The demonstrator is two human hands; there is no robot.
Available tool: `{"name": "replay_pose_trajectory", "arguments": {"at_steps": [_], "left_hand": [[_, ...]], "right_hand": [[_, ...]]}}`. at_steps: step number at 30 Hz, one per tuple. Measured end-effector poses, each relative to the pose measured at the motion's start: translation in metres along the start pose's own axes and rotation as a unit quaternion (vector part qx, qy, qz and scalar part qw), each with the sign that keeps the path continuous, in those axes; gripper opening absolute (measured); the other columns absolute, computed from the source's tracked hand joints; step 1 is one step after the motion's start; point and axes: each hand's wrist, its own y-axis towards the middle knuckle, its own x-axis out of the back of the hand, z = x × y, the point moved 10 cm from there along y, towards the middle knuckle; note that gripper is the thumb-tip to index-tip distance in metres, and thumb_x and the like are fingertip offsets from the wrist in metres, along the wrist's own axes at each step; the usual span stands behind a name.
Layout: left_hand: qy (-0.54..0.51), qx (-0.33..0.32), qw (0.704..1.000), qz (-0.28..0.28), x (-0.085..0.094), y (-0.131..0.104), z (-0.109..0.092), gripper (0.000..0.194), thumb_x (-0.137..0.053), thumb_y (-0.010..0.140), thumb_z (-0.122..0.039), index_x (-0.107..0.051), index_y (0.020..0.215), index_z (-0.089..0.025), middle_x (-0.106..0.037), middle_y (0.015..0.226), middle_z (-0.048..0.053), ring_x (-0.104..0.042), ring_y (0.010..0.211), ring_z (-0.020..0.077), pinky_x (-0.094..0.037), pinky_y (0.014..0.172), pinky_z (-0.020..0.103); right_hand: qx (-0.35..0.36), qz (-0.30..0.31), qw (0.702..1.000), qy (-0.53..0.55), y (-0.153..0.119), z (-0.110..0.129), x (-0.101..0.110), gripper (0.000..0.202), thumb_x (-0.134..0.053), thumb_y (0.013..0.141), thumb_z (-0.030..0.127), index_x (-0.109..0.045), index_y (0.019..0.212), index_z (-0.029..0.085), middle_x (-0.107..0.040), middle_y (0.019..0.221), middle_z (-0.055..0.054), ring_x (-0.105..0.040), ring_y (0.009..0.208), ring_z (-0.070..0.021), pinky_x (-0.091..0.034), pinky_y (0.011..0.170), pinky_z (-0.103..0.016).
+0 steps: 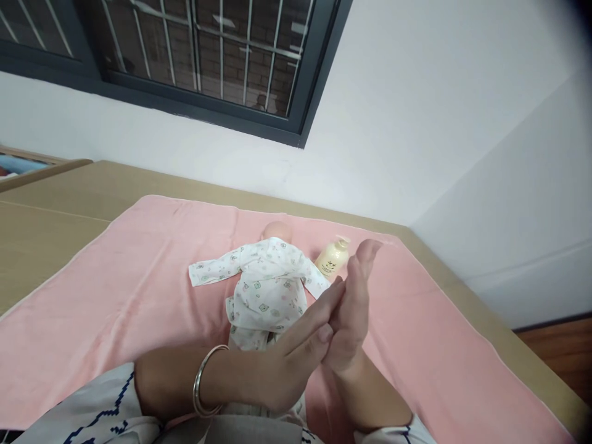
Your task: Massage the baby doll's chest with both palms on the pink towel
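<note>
My left hand [296, 354], with a silver bangle [198, 383] on its wrist, is pressed palm to palm against my right hand [352, 314]. The left fingers lie stretched out across the right palm. On the right hand the fingers extend upward, flat together. No object shows between the palms, though the contact area is hidden. Beyond them a baby doll [271, 290] lies on a pink blanket [161, 271], dressed in a white printed outfit. My forearms partly cover its legs. Just past my right fingers stands a cream pump bottle [333, 256], beside the doll's sleeve.
The blanket is spread over a tan tabletop [60, 203], which meets a white wall [361, 154]. A dark-framed window with bars [208, 61] is above it. At the far left there is a wooden-edged compartment [28, 163] with blue cloth inside.
</note>
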Motion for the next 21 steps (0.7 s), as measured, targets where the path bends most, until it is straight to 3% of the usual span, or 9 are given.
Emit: {"name": "replay_pose_trajectory", "arguments": {"at_steps": [2, 4, 6, 8, 10, 12, 15, 18, 21], "left_hand": [[0.072, -0.034, 0.997, 0.004, 0.001, 0.002, -0.009, 0.058, -0.058, 0.087, -0.057, -0.050, 0.139, -0.034, -0.047, 0.149, 0.001, -0.025, 0.148, 0.0289, -0.013, 0.124, 0.045], [0.119, -0.041, 0.990, -0.064, 0.025, 0.013, -0.006, 0.053, -0.056, 0.089, -0.053, -0.053, 0.136, -0.029, -0.049, 0.148, 0.004, -0.024, 0.148, 0.0291, -0.015, 0.123, 0.046], [0.132, -0.036, 0.972, -0.190, 0.068, 0.025, 0.003, 0.045, -0.052, 0.092, -0.047, -0.056, 0.132, -0.026, -0.050, 0.146, 0.005, -0.023, 0.148, 0.0289, -0.017, 0.123, 0.045], [0.147, -0.051, 0.936, -0.314, 0.115, 0.033, 0.014, 0.038, -0.050, 0.094, -0.039, -0.057, 0.129, -0.026, -0.052, 0.144, 0.005, -0.029, 0.145, 0.0267, -0.021, 0.122, 0.042], [0.198, -0.037, 0.906, -0.373, 0.151, 0.042, 0.030, 0.033, -0.050, 0.093, -0.032, -0.059, 0.124, -0.027, -0.055, 0.140, 0.004, -0.035, 0.143, 0.0246, -0.020, 0.121, 0.039], [0.245, -0.024, 0.894, -0.373, 0.174, 0.052, 0.047, 0.029, -0.051, 0.091, -0.029, -0.062, 0.117, -0.024, -0.059, 0.135, 0.007, -0.041, 0.139, 0.0244, -0.018, 0.122, 0.040], [0.269, -0.017, 0.892, -0.362, 0.195, 0.054, 0.068, 0.027, -0.052, 0.088, -0.029, -0.064, 0.111, -0.021, -0.061, 0.130, 0.011, -0.046, 0.134, 0.0253, -0.023, 0.119, 0.042], [0.263, -0.031, 0.896, -0.355, 0.202, 0.049, 0.079, 0.027, -0.053, 0.088, -0.029, -0.064, 0.111, -0.022, -0.061, 0.129, 0.010, -0.048, 0.132, 0.0250, -0.027, 0.118, 0.041], [0.273, -0.043, 0.897, -0.343, 0.199, 0.046, 0.083, 0.027, -0.053, 0.088, -0.028, -0.064, 0.112, -0.022, -0.061, 0.130, 0.009, -0.049, 0.130, 0.0242, -0.027, 0.118, 0.039]], "right_hand": [[-0.065, 0.011, 0.997, -0.046, 0.006, -0.025, -0.005, 0.067, -0.019, 0.095, 0.037, 0.005, 0.156, 0.024, -0.016, 0.162, -0.009, -0.007, 0.149, -0.0389, -0.021, 0.111, -0.070], [-0.115, 0.062, 0.990, -0.046, 0.012, -0.048, -0.024, 0.064, -0.022, 0.096, 0.033, -0.009, 0.157, 0.020, -0.026, 0.159, -0.011, -0.017, 0.148, -0.0348, -0.028, 0.112, -0.063], [-0.123, 0.140, 0.982, 0.011, 0.014, -0.060, -0.055, 0.057, -0.026, 0.098, 0.033, -0.030, 0.152, 0.019, -0.038, 0.154, -0.010, -0.032, 0.144, -0.0283, -0.035, 0.112, -0.052], [-0.123, 0.209, 0.967, 0.071, 0.009, -0.066, -0.089, 0.049, -0.030, 0.098, 0.032, -0.046, 0.143, 0.019, -0.051, 0.145, -0.008, -0.045, 0.136, -0.0216, -0.039, 0.112, -0.041], [-0.136, 0.228, 0.960, 0.087, 0.001, -0.073, -0.116, 0.047, -0.033, 0.097, 0.026, -0.053, 0.138, 0.017, -0.056, 0.141, -0.008, -0.049, 0.134, -0.0184, -0.038, 0.113, -0.036], [-0.126, 0.249, 0.957, 0.076, -0.011, -0.074, -0.141, 0.047, -0.035, 0.094, 0.020, -0.054, 0.137, 0.014, -0.053, 0.143, -0.009, -0.044, 0.137, -0.0180, -0.034, 0.116, -0.035], [-0.095, 0.294, 0.950, 0.044, -0.029, -0.073, -0.171, 0.049, -0.036, 0.092, 0.013, -0.053, 0.137, 0.012, -0.049, 0.146, -0.012, -0.036, 0.143, -0.0198, -0.029, 0.119, -0.040], [-0.050, 0.329, 0.943, 0.019, -0.039, -0.075, -0.182, 0.049, -0.035, 0.096, 0.017, -0.047, 0.143, 0.013, -0.041, 0.152, -0.013, -0.026, 0.147, -0.0217, -0.024, 0.120, -0.045], [-0.037, 0.357, 0.933, -0.003, -0.043, -0.084, -0.182, 0.051, -0.033, 0.101, 0.032, -0.039, 0.148, 0.015, -0.030, 0.157, -0.011, -0.018, 0.149, -0.0227, -0.019, 0.121, -0.048]]}}
